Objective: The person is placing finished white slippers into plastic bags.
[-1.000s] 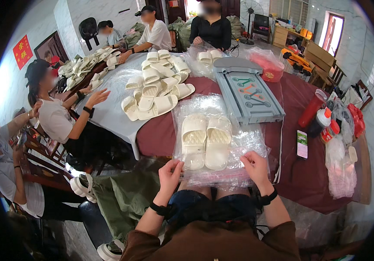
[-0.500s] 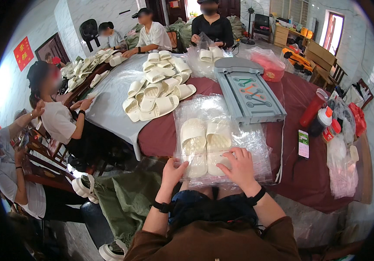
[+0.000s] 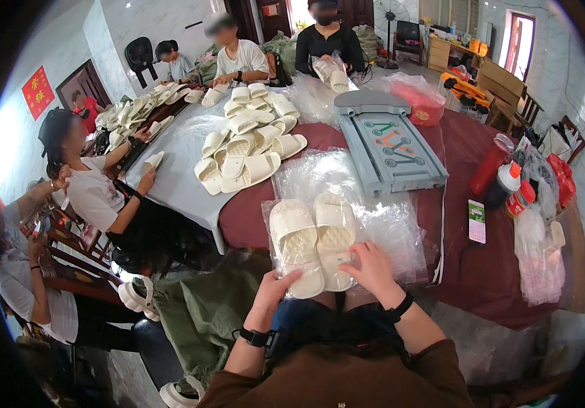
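Note:
A pair of cream slippers [image 3: 337, 230] lies side by side inside a clear plastic bag, toes pointing away from me. My left hand [image 3: 273, 291] pinches the bag and slipper at the near left, thumb on top. On the near right side, my right hand [image 3: 373, 270] grips the bag by the other slipper, thumb over its heel end. The pair looks raised at my edge of the table, over my lap. Beyond and to its right lies a stack of flat clear plastic bags [image 3: 391, 234], partly hidden under the pair.
A pile of cream slippers [image 3: 245, 146] sits beyond to the left. A grey plastic board [image 3: 391, 146] lies ahead. On the right are a phone [image 3: 476, 221], a red bottle [image 3: 491, 166] and plastic bags [image 3: 543, 262]. A green sack [image 3: 197, 316] stands at my left. Several people sit around.
The bagged slippers have come up off the stack and nearer to me. My hands have closed on their near sides. Across the table, a person in black has raised a bagged pair.

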A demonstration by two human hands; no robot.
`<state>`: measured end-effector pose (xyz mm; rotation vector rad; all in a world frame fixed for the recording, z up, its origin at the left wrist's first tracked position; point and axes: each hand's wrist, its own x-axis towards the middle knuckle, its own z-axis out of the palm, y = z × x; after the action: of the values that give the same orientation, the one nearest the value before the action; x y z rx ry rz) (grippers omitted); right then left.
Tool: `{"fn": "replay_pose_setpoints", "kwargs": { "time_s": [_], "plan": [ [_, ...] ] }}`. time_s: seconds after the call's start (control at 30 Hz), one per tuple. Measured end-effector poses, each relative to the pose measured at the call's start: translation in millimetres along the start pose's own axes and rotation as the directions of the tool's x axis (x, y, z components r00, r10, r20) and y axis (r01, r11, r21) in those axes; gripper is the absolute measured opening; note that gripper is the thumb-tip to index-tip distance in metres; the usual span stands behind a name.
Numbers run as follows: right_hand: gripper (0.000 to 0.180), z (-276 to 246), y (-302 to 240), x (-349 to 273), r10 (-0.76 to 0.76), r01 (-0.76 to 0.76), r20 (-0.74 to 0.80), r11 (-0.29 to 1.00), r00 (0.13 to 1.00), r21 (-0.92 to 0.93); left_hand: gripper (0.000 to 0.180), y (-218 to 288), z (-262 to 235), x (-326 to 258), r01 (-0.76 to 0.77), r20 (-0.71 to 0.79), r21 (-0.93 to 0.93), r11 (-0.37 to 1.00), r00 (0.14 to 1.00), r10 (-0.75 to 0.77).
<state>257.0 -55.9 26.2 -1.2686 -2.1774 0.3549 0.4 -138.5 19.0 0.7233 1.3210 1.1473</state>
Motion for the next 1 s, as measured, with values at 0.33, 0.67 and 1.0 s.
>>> {"fn": "replay_pose_setpoints", "kwargs": {
  "time_s": [0.33,0.67,1.0],
  "plan": [
    [0.092,-29,-23,6,0.212,-0.097,-0.146,0.825,0.966,0.556,0.029,22,17,-30,-0.196,0.205,-0.271,0.942,0.945,0.255],
    [0.058,-39,-17,14,0.221,-0.431,0.384,0.631,0.897,0.645,0.052,46,37,-56,-0.031,0.497,-0.306,0.952,0.848,0.187],
    [0.030,8,-27,4,0.261,-0.234,0.110,0.507,0.959,0.830,0.053,26,51,-46,-0.192,0.214,-0.334,0.923,0.938,0.272]
  ]
}}
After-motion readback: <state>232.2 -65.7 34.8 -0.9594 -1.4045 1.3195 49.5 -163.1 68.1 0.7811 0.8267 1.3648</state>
